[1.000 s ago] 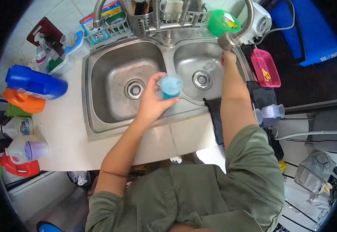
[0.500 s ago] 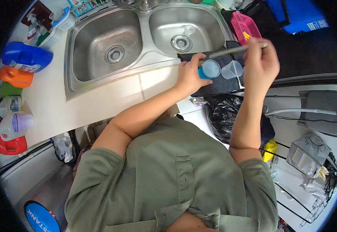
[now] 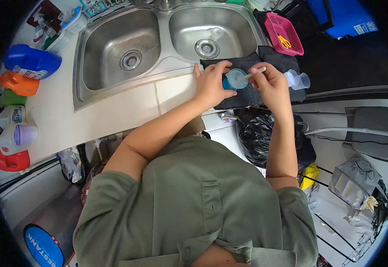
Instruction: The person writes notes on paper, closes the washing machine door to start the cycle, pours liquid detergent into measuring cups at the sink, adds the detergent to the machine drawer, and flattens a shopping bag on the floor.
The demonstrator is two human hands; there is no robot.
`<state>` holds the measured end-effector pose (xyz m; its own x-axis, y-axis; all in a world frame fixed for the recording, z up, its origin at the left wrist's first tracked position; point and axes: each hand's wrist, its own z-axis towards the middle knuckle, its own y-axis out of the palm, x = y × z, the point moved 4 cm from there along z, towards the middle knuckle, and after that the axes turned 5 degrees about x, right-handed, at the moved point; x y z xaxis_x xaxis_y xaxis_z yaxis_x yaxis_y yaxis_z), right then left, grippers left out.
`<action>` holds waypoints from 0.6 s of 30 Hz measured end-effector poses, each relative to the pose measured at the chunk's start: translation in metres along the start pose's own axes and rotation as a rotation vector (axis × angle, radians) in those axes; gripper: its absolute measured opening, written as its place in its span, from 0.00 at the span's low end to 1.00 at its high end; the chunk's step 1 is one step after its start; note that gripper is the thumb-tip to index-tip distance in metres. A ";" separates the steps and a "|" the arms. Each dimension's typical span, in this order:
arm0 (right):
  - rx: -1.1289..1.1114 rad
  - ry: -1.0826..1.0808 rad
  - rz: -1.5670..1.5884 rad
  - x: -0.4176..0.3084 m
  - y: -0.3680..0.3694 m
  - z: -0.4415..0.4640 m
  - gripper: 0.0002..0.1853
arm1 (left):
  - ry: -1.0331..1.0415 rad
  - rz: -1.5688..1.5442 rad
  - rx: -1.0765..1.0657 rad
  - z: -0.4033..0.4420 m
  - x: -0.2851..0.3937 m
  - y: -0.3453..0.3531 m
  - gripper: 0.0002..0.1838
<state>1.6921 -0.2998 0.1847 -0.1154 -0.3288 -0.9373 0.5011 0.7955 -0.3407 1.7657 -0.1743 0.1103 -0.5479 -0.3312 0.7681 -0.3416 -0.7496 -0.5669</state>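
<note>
My left hand (image 3: pixel 215 82) curls round a small clear cup (image 3: pixel 237 78) with blue contents, over a dark cloth (image 3: pixel 247 99) at the counter's edge. Between the fingertips of my right hand (image 3: pixel 269 84) is a thin pale stick (image 3: pixel 257 71), its lower end inside that cup. Just right of my right hand, clear plastic cups (image 3: pixel 299 80) rest on the cloth. How deep the stick reaches into the blue contents is hard to see.
Behind lies a double steel sink (image 3: pixel 160 49), with a small clear item (image 3: pixel 216 32) in its right basin. A pink basket (image 3: pixel 284 34) holds yellow scissors (image 3: pixel 284 41). Bottles, including a blue one (image 3: pixel 33 61), line the left side. A black bag (image 3: pixel 256 135) hangs below the counter edge.
The view has shifted right and down. My left hand has brought the blue cup from the sink divider to the cloth. My right hand has come from the right basin, and its stick has entered the cup.
</note>
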 end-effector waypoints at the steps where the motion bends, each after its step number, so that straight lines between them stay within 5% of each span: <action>1: 0.011 0.011 -0.124 -0.005 -0.006 0.001 0.07 | 0.000 -0.007 -0.009 0.000 0.000 0.000 0.40; 6: -0.033 -0.113 0.031 -0.009 0.003 0.002 0.07 | 0.012 -0.009 -0.009 0.001 -0.002 0.000 0.40; 8: 0.071 -0.118 -0.395 -0.021 -0.007 0.004 0.07 | 0.007 -0.012 -0.024 0.000 -0.002 0.001 0.40; 10: 0.070 -0.191 -0.254 -0.015 -0.004 0.004 0.06 | 0.022 -0.001 -0.012 0.001 -0.002 0.001 0.39; 12: -0.114 -0.005 -0.063 -0.008 -0.001 0.004 0.06 | 0.026 0.002 -0.014 0.002 -0.003 0.001 0.39; 14: -0.020 -0.091 -0.312 -0.011 -0.005 0.005 0.07 | 0.022 -0.002 -0.021 0.000 -0.002 0.001 0.39; 18: -0.135 -0.111 0.001 -0.016 0.005 0.004 0.06 | 0.015 0.012 -0.041 0.002 -0.003 0.000 0.39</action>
<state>1.6996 -0.2930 0.1983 -0.0155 -0.3766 -0.9263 0.3808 0.8543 -0.3537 1.7691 -0.1746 0.1089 -0.5637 -0.3309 0.7568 -0.3655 -0.7217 -0.5879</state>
